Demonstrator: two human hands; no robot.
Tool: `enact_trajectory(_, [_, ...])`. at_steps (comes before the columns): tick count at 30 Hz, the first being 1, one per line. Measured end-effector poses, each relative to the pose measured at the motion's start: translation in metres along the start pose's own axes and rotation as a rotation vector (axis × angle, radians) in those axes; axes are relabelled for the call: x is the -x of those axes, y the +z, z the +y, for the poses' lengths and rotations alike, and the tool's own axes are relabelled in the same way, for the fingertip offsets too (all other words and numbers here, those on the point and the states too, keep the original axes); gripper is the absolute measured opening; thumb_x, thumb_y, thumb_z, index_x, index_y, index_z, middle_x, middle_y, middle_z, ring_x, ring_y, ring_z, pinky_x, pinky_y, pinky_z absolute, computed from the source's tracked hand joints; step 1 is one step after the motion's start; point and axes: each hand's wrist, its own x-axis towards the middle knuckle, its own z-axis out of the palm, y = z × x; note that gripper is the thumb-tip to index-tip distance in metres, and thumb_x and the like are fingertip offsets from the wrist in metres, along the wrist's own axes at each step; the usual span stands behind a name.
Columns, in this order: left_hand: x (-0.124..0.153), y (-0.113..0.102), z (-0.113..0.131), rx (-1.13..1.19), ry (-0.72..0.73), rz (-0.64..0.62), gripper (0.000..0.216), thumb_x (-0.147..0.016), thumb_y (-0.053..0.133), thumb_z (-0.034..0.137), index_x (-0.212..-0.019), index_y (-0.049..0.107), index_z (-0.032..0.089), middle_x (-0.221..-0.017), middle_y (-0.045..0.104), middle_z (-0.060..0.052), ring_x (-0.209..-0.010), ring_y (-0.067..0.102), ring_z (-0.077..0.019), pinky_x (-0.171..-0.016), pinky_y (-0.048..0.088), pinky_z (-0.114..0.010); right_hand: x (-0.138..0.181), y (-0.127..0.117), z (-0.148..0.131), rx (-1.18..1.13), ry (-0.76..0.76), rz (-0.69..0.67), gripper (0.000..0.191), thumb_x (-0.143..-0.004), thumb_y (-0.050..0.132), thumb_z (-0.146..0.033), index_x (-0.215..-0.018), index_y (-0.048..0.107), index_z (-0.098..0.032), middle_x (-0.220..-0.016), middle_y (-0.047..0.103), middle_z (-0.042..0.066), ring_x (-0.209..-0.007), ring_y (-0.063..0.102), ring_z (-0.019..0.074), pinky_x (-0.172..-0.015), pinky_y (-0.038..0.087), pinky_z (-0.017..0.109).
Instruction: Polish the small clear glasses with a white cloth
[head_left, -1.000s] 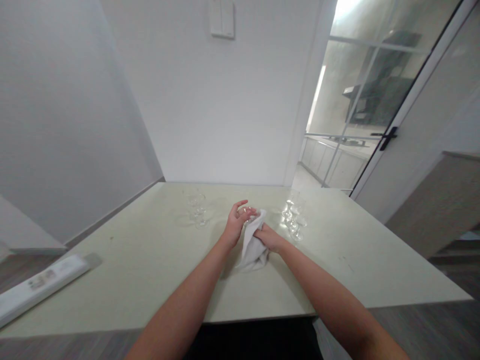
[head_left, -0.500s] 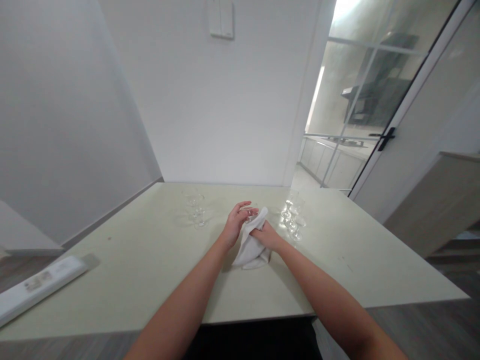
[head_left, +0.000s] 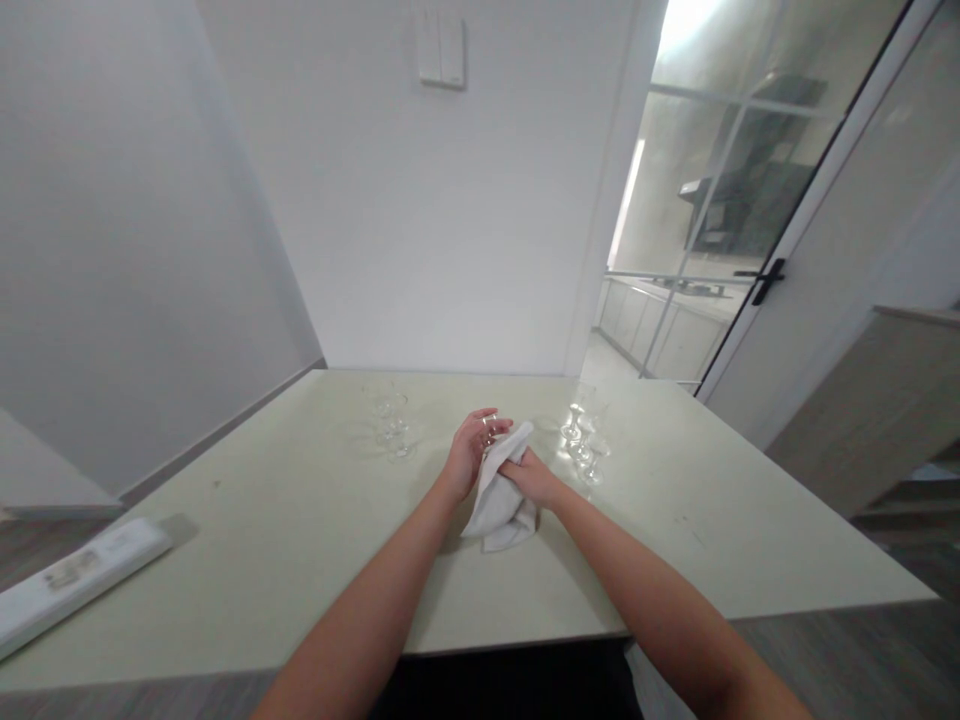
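My left hand (head_left: pixel 465 455) is curled around a clear glass (head_left: pixel 490 428), which shows only in part between the fingers and the cloth. A white cloth (head_left: pixel 496 505) is bunched in my right hand (head_left: pixel 535 480), with its upper end against the glass and its lower folds hanging close above the table. The right fingers are partly covered by the fabric. To the left of my hands stand several clear stemmed glasses (head_left: pixel 397 430). More stemmed glasses (head_left: pixel 586 450) are grouped just to the right of them.
The pale table (head_left: pixel 300 560) reaches back to a white wall (head_left: pixel 450 230). At its left edge lies a long white object (head_left: pixel 97 565) with a label. A glass-paned door (head_left: pixel 697 240) with a black handle (head_left: pixel 769 280) is at the right.
My left fingers have shifted slightly around the glass, and the cloth's lower folds hang a little differently. Both groups of glasses stay where they were.
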Motion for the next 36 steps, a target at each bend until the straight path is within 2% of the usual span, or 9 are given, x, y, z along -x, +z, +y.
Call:
enact_trajectory(2, [-0.002,-0.001,-0.001,0.006,-0.007,0.012,0.048,-0.072,0.065,0.049,-0.107,0.057,0.017,-0.099,0.07,-0.01,-0.089,0.064,-0.0216,-0.08,0.048,-0.036,0.0,0.0,0.0,-0.012,0.011,-0.003,0.028,-0.077,0.064,-0.035,-0.1,0.066,-0.019,-0.101,0.071,0.004,-0.096,0.063,0.0211,-0.089,0.049,0.035])
enact_trajectory(7, [-0.005,-0.003,-0.005,-0.251,0.086,0.157,0.044,-0.067,0.074,0.04,-0.102,0.061,0.017,-0.09,0.067,-0.004,-0.08,0.062,-0.0152,-0.073,0.045,-0.027,-0.003,0.0,-0.003,0.054,-0.076,0.002,0.023,-0.076,0.062,-0.029,-0.096,0.069,-0.019,-0.099,0.072,0.004,-0.1,0.063,0.0215,-0.094,0.046,0.036])
enact_trajectory(10, [-0.004,-0.003,-0.007,-0.167,0.054,0.125,0.043,-0.071,0.071,0.041,-0.105,0.06,0.017,-0.092,0.068,-0.005,-0.079,0.063,-0.0157,-0.075,0.047,-0.028,-0.002,-0.001,-0.003,0.014,-0.035,0.017,0.025,-0.075,0.064,-0.03,-0.097,0.069,-0.019,-0.098,0.072,0.004,-0.101,0.063,0.022,-0.094,0.046,0.036])
enact_trajectory(14, [-0.004,-0.005,-0.008,-0.006,-0.01,0.013,0.045,-0.076,0.064,0.047,-0.108,0.057,0.017,-0.098,0.07,-0.009,-0.085,0.065,-0.0194,-0.08,0.049,-0.034,0.001,0.0,0.001,-0.131,0.125,-0.002,0.03,-0.073,0.067,-0.034,-0.099,0.067,-0.018,-0.094,0.072,0.004,-0.088,0.066,0.0217,-0.084,0.05,0.036])
enact_trajectory(21, [-0.01,-0.006,-0.01,-0.273,0.026,0.112,0.051,-0.059,0.079,0.045,-0.098,0.063,0.016,-0.081,0.067,-0.002,-0.072,0.06,-0.0134,-0.068,0.045,-0.025,-0.003,0.002,0.0,-0.012,-0.008,0.097,0.029,-0.077,0.063,-0.036,-0.098,0.069,-0.018,-0.098,0.072,0.005,-0.099,0.063,0.0223,-0.094,0.046,0.037])
enact_trajectory(24, [-0.009,-0.004,-0.008,-0.315,0.035,0.16,0.047,-0.061,0.078,0.046,-0.096,0.065,0.017,-0.087,0.068,-0.003,-0.077,0.06,-0.0145,-0.07,0.045,-0.025,-0.005,0.004,0.0,-0.022,-0.002,0.117,0.03,-0.077,0.06,-0.037,-0.098,0.069,-0.017,-0.098,0.072,0.005,-0.1,0.063,0.0231,-0.095,0.046,0.038])
enact_trajectory(29, [-0.009,-0.007,-0.005,-0.182,0.055,0.301,0.044,-0.073,0.071,0.05,-0.105,0.066,0.021,-0.105,0.067,-0.005,-0.085,0.061,-0.013,-0.068,0.044,-0.022,-0.005,0.0,0.003,-0.043,0.117,0.382,0.039,-0.081,0.054,-0.045,-0.105,0.067,-0.018,-0.113,0.069,0.007,-0.112,0.059,0.0245,-0.101,0.04,0.038])
enact_trajectory(32, [-0.011,-0.013,-0.003,-0.014,0.057,0.307,0.048,-0.072,0.073,0.048,-0.112,0.064,0.023,-0.114,0.065,-0.006,-0.092,0.062,-0.0131,-0.073,0.046,-0.022,-0.008,-0.004,0.009,-0.095,0.182,0.501,0.042,-0.078,0.058,-0.048,-0.108,0.065,-0.019,-0.123,0.065,0.008,-0.119,0.055,0.0245,-0.105,0.037,0.037])
enact_trajectory(36, [-0.01,-0.014,0.0,0.093,0.067,0.253,0.05,-0.073,0.072,0.046,-0.117,0.061,0.024,-0.125,0.061,-0.007,-0.099,0.062,-0.0145,-0.078,0.047,-0.023,-0.012,-0.003,0.018,-0.316,0.262,0.391,0.042,-0.08,0.051,-0.052,-0.099,0.067,-0.018,-0.107,0.072,0.007,-0.108,0.062,0.0229,-0.097,0.045,0.034])
